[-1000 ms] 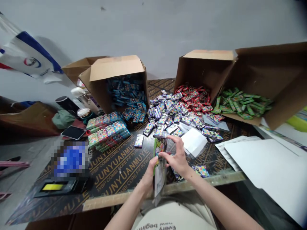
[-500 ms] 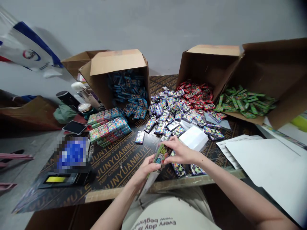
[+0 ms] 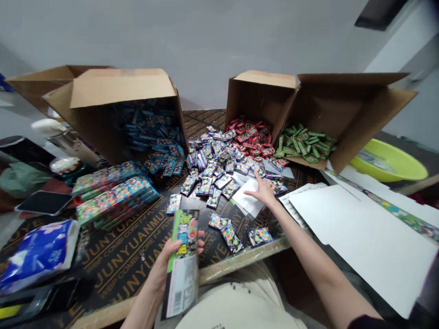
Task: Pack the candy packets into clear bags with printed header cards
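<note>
- Head view, left hand (image 3: 161,269): closed around a long glossy printed card strip (image 3: 181,260), held upright, barcode end down.
- Right hand (image 3: 264,192): open, empty, above a white paper sheet (image 3: 248,198), beside loose foil packets (image 3: 212,169).
- Around: tipped brown cardboard boxes (image 3: 120,89) on a dark printed plywood tabletop (image 3: 137,246).

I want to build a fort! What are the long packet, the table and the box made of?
The long packet looks like glossy printed plastic film, since it shines. The table board looks like dark coated plywood; its print says PLYWOOD. The box looks like plain brown cardboard, with folded flaps.
</note>
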Available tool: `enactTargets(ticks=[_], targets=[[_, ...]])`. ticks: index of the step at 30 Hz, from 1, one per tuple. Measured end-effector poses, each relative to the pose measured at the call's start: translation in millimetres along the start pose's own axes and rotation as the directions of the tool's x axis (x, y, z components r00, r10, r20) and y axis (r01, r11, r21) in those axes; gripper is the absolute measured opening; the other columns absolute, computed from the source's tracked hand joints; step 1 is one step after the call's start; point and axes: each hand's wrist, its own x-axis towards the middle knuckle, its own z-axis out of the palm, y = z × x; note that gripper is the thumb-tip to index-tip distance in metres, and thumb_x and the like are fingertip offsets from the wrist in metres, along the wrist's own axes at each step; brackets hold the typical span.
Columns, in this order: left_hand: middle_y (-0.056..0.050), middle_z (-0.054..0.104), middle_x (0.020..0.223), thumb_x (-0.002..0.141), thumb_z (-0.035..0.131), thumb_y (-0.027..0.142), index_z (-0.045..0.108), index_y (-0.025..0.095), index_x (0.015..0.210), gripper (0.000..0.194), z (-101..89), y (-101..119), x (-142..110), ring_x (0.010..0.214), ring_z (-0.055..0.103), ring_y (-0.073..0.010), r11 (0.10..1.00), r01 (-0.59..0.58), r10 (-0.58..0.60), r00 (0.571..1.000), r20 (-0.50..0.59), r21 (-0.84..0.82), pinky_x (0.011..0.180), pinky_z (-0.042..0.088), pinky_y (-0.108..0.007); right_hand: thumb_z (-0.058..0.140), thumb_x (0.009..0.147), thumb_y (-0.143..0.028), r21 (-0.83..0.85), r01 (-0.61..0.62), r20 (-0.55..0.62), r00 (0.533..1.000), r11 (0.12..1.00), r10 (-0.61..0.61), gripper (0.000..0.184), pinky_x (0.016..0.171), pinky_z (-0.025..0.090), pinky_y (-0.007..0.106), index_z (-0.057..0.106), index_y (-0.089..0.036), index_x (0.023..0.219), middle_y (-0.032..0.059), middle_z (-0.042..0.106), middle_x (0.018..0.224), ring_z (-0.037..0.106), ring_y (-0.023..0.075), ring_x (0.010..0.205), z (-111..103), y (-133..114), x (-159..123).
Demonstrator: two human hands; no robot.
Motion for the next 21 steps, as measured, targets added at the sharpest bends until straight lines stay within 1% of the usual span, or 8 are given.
enactTargets(ticks=[3,7,9,12,14,17,19,21], targets=[[-0.014,0.063,0.111,0.069,0.057,0.03,0.054,0.014,0.119,0.053,-0.4,-1.2,-2.3,0.096,0.062,-0.03,0.995,-0.021,0.025,0.999,0.045,-0.098,0.087,0.048,-0.043,0.069,0.063,-0.041,-0.032,-0.084,0.07,0.994,0.996,0.086,0.075,0.085,0.032,0.043,0.039,-0.022,0.129,0.0109,0.06,0.103,0.051,0.0301,0.099,8.0,39.0,-9.6],[-0.016,0.063,0.112,0.073,0.053,0.027,0.052,0.01,0.12,0.05,-5.8,-0.9,-0.3,0.092,0.064,-0.0274,0.989,-0.022,0.02,1.0,-0.01,-0.145,0.086,0.049,-0.04,0.061,0.07,-0.03,0.021,-0.116,0.145,0.983,0.993,0.111,0.066,0.073,0.04,0.03,0.036,-0.019,0.13,0.0078,0.062,0.101,0.058,0.0208,0.081,5.3,64.5,-39.0],[-0.016,0.064,0.11,0.074,0.052,0.025,0.052,0.009,0.119,0.048,-9.1,0.8,1.6,0.089,0.065,-0.0262,0.989,-0.032,0.026,0.999,-0.039,-0.143,0.084,0.05,-0.039,0.062,0.07,-0.034,0.003,-0.111,0.141,0.984,0.994,0.109,0.068,0.074,0.041,0.031,0.037,-0.018,0.13,0.0103,0.06,0.106,0.057,0.0232,0.087,-1.1,68.4,-48.3],[-0.015,0.065,0.108,0.072,0.053,0.027,0.052,0.01,0.119,0.05,-3.8,2.2,7.8,0.088,0.065,-0.0268,0.988,-0.053,0.049,0.998,-0.026,-0.146,0.081,0.051,-0.039,0.059,0.073,-0.044,-0.113,-0.081,0.039,0.996,0.99,0.086,0.064,0.082,0.037,0.037,0.041,-0.017,0.128,0.0151,0.055,0.114,0.049,0.0302,0.104,-9.5,62.7,-42.8],[-0.014,0.065,0.108,0.071,0.054,0.03,0.054,0.01,0.118,0.051,12.1,-1.1,17.7,0.089,0.064,-0.0274,0.984,-0.053,0.059,0.998,0.032,-0.17,0.08,0.051,-0.039,0.053,0.079,-0.042,-0.171,-0.045,0.026,0.998,0.984,0.05,0.051,0.086,0.035,0.038,0.047,-0.016,0.122,0.0155,0.054,0.115,0.046,0.0294,0.108,-10.5,53.1,-25.0],[-0.013,0.067,0.101,0.072,0.052,0.037,0.054,0.009,0.117,0.053,51.4,-17.2,45.3,0.087,0.065,-0.0265,0.98,0.015,0.021,0.985,0.174,-0.2,0.076,0.052,-0.036,0.054,0.08,-0.036,-0.183,-0.012,0.122,0.992,0.983,0.034,0.037,0.086,0.033,0.035,0.054,-0.018,0.112,0.0131,0.059,0.109,0.049,0.0259,0.104,-4.3,37.3,12.3],[-0.014,0.069,0.094,0.072,0.052,0.042,0.055,0.008,0.116,0.056,78.8,-34.3,70.4,0.077,0.066,-0.0244,0.976,0.131,-0.084,0.963,0.254,-0.176,0.067,0.052,-0.034,0.065,0.071,-0.039,-0.209,-0.035,0.173,0.982,0.977,0.072,0.044,0.085,0.033,0.038,0.055,-0.017,0.108,0.0135,0.061,0.104,0.051,0.0284,0.101,2.2,29.4,35.1],[-0.014,0.07,0.085,0.071,0.053,0.044,0.056,0.007,0.112,0.055,99.2,-52.3,96.0,0.067,0.066,-0.0222,0.961,0.229,-0.185,0.949,0.256,-0.155,0.06,0.051,-0.031,0.075,0.057,-0.044,-0.239,-0.071,0.214,0.969,0.968,0.124,0.061,0.084,0.032,0.042,0.054,-0.016,0.107,0.0146,0.062,0.1,0.051,0.0324,0.1,7.3,25.6,52.1]])
